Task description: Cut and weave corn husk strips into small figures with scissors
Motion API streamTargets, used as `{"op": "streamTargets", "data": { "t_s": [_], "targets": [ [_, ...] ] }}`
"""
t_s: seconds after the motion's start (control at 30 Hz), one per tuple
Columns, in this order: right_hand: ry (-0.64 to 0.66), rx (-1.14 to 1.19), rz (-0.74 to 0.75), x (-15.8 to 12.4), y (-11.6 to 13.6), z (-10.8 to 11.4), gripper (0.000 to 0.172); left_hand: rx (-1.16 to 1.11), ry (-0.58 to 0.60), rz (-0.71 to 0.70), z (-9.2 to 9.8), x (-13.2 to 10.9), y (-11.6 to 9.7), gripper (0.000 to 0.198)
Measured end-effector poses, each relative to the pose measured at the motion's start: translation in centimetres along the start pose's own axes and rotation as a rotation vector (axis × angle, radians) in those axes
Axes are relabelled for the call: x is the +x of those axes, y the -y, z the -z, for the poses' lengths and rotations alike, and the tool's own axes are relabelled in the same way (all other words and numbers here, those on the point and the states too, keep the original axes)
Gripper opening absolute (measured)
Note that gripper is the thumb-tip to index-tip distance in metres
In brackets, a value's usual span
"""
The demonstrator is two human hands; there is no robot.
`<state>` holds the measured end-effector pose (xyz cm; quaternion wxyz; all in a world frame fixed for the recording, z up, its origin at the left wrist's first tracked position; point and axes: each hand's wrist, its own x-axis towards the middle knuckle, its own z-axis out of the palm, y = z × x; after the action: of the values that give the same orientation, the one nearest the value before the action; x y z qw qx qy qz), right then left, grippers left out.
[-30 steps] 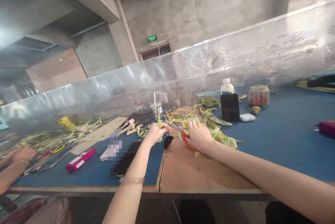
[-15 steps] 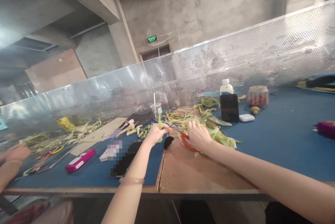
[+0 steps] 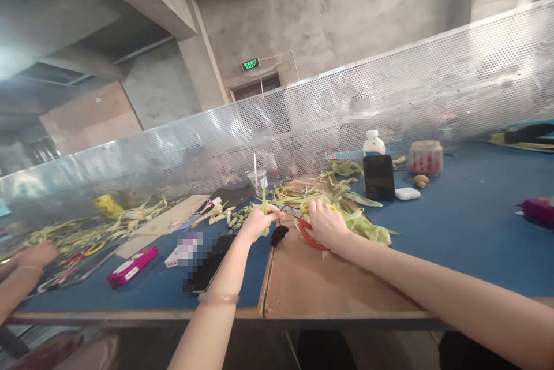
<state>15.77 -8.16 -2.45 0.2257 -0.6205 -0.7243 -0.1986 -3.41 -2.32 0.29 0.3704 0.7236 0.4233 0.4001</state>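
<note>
My left hand (image 3: pixel 256 221) is closed around a thin green leaf strip (image 3: pixel 264 197) that stands upright above the fist. My right hand (image 3: pixel 325 224) grips red-handled scissors (image 3: pixel 308 232), whose blades point left towards the strip. Both hands hover over the seam between the blue table cover (image 3: pixel 467 225) and a brown board (image 3: pixel 320 283). A pile of green husk leaves (image 3: pixel 355 208) lies just behind my right hand. A small black object (image 3: pixel 279 234) lies on the board below the hands.
A dark phone (image 3: pixel 379 177), white bottle (image 3: pixel 374 142), earbud case (image 3: pixel 407 193) and jar (image 3: pixel 425 157) stand at the back right. A pink box (image 3: pixel 132 266) and dark phone (image 3: pixel 210 266) lie left. Another person's hand (image 3: pixel 37 255) works at far left. A perforated metal screen (image 3: pixel 389 93) borders the table.
My hands stay almost still with the strip and scissors. The other person's hand at far left has shifted a little.
</note>
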Motion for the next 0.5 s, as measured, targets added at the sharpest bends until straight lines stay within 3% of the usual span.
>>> {"op": "streamTargets", "data": {
  "t_s": [0.3, 0.5],
  "targets": [
    [0.027, -0.001, -0.030, 0.7, -0.3, 0.7, 0.038, -0.082, 0.058, -0.004, -0.8, -0.2, -0.2, 0.029],
    [0.001, -0.010, -0.180, 1.8, -2.7, 1.1, 0.036, -0.186, -0.054, 0.013, 0.0, 0.0, -0.1, 0.038]
  ]
}}
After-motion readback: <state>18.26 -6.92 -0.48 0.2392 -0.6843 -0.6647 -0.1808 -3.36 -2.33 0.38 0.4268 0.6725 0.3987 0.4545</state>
